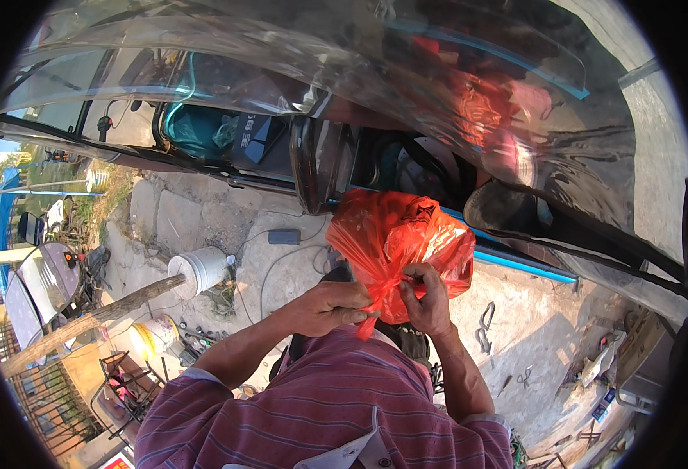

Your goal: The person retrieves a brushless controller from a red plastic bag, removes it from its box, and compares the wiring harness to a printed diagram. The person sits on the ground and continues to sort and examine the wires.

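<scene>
A bulging red plastic bag [430, 234] sits in front of me, at the side of a covered vehicle. Both hands are at its gathered neck. My left hand [334, 305] pinches the twisted plastic from the left, fingers closed. On the other side, my right hand [424, 298] grips the neck with thumb and fingers pressed together. A loose tail of the bag hangs below my fingers. What fills the bag cannot be made out through the plastic.
The vehicle has a clear plastic cover [281, 47] and a blue side rail [523, 267]. More red bags [480, 102] show behind the cover. On the ground stands a white bucket [203, 270] around a wooden pole [101, 316]. A dark box [284, 237] and cables lie nearby.
</scene>
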A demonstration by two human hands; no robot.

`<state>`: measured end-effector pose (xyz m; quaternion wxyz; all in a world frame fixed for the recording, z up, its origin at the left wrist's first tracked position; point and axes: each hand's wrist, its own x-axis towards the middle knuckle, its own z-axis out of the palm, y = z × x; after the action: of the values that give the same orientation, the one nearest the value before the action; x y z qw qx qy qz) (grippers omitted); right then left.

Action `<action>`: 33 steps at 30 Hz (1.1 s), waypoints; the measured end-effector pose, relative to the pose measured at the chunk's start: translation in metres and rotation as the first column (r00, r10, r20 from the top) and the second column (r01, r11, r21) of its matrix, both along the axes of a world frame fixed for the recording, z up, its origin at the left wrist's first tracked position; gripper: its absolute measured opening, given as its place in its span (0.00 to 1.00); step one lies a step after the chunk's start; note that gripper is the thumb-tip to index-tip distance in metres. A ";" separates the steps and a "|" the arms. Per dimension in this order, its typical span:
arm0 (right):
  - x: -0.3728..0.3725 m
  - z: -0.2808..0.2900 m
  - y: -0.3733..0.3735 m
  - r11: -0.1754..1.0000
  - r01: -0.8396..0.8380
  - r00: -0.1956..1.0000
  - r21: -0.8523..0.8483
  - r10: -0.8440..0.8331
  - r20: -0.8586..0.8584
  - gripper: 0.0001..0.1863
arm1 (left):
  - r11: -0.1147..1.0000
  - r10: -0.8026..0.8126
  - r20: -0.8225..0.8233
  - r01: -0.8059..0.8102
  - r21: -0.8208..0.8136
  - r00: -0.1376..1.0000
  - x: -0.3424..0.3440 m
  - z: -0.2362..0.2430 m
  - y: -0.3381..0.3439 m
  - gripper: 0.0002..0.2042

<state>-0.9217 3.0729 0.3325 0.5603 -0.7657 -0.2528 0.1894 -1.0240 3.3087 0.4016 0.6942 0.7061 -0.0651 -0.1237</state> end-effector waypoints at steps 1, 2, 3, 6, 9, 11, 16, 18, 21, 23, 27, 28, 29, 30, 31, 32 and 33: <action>0.001 0.001 0.001 1.000 0.001 1.000 -0.013 -0.001 0.010 0.09 | 1.000 0.000 0.014 0.000 -0.018 1.000 -0.001 -0.002 0.001 0.11; 0.001 0.001 0.001 1.000 0.003 1.000 -0.026 -0.002 0.021 0.09 | 1.000 -0.005 0.013 0.006 -0.025 1.000 -0.003 -0.004 0.002 0.10; 0.001 0.002 0.000 1.000 -0.010 1.000 -0.023 0.011 0.029 0.08 | 0.999 -0.025 -0.009 0.025 -0.025 1.000 -0.005 -0.005 0.003 0.11; 0.002 0.005 -0.005 1.000 -0.018 0.998 0.013 0.017 0.052 0.07 | 0.998 -0.064 -0.166 0.064 -0.004 0.984 -0.010 -0.002 0.012 0.11; -0.002 0.007 -0.009 0.997 0.001 0.997 0.075 -0.007 0.071 0.06 | 1.000 -0.025 -0.465 0.030 0.004 0.885 -0.010 0.001 0.017 0.11; -0.005 0.006 -0.009 0.995 -0.030 0.997 0.090 0.023 0.079 0.07 | 1.000 0.006 -0.691 0.004 0.013 0.723 -0.010 0.002 0.018 0.11; -0.009 0.008 -0.007 0.999 -0.022 0.998 0.043 0.019 0.059 0.05 | 0.945 -0.022 -0.167 0.075 0.317 0.986 -0.003 -0.004 0.008 0.11; -0.008 0.009 -0.007 1.000 -0.027 0.998 -0.001 0.027 0.049 0.05 | 0.943 0.001 0.017 -0.007 0.332 1.000 -0.001 -0.004 0.007 0.10; -0.009 0.010 -0.005 0.999 0.006 1.000 -0.040 -0.005 0.019 0.04 | 0.956 0.076 0.066 -0.091 0.277 0.995 -0.002 0.000 0.009 0.08; -0.011 0.010 -0.002 0.995 0.092 0.996 -0.029 -0.092 -0.020 0.04 | 0.952 0.105 -0.011 -0.097 0.289 0.994 -0.004 0.006 0.019 0.07; -0.011 0.014 -0.004 0.999 0.047 0.995 0.008 -0.046 -0.088 0.03 | 0.942 0.058 -0.157 -0.003 0.335 0.986 -0.007 0.017 0.030 0.08; -0.011 0.015 -0.005 1.000 0.007 0.996 -0.001 -0.007 -0.087 0.03 | 0.942 0.071 -0.072 -0.043 0.334 0.995 -0.006 0.017 0.032 0.09; -0.010 0.017 -0.006 1.000 -0.027 0.995 0.005 0.027 -0.096 0.04 | 0.944 0.082 0.004 -0.079 0.320 0.997 -0.003 0.016 0.032 0.09; -0.010 0.019 -0.006 0.997 -0.071 0.993 -0.043 0.067 -0.097 0.05 | 0.946 0.103 0.064 -0.118 0.303 0.993 -0.001 0.016 0.031 0.10; -0.011 0.021 -0.005 0.991 -0.110 0.989 -0.073 0.102 -0.106 0.05 | 0.943 0.118 0.094 -0.141 0.300 0.989 0.001 0.016 0.028 0.10; -0.011 0.022 -0.004 0.984 -0.149 0.984 -0.103 0.137 -0.116 0.06 | 0.941 0.140 0.108 -0.166 0.296 0.984 0.005 0.015 0.023 0.10; -0.011 0.024 -0.002 0.975 -0.174 0.976 -0.136 0.152 -0.156 0.07 | 0.942 0.166 0.136 -0.197 0.270 0.977 0.009 0.013 0.017 0.10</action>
<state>-0.9328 3.0711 0.3566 0.5008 -0.7663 -0.2589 0.3081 -1.0149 3.3258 0.4150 0.5902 0.8065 -0.0201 -0.0274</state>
